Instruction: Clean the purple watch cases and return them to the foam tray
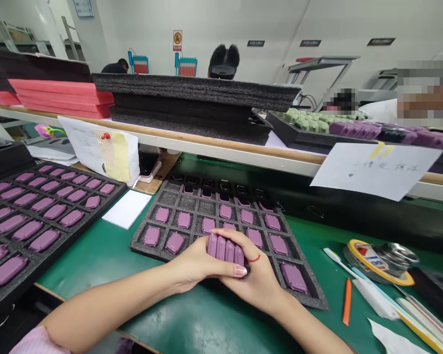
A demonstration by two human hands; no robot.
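Note:
Several purple cases [225, 250] stand side by side in a stack, clasped between my two hands. My left hand [201, 260] has its thumb across the near side of the stack. My right hand [256, 268] wraps the right and far sides, with a red string on one finger. Both hands are above the near edge of a black foam tray [142, 242], whose compartments hold more purple cases, such as one at the right [294, 278]. Dark pieces fill its far row, and some compartments at the back left hold nothing.
At left lies another foam tray [74, 241] of purple cases, beside a white pad [127, 209]. An orange tool [347, 302], tape roll [378, 260] and toothbrush [369, 282] lie right. A shelf [192, 142] crosses behind, bearing foam stacks [192, 91]. People are beyond.

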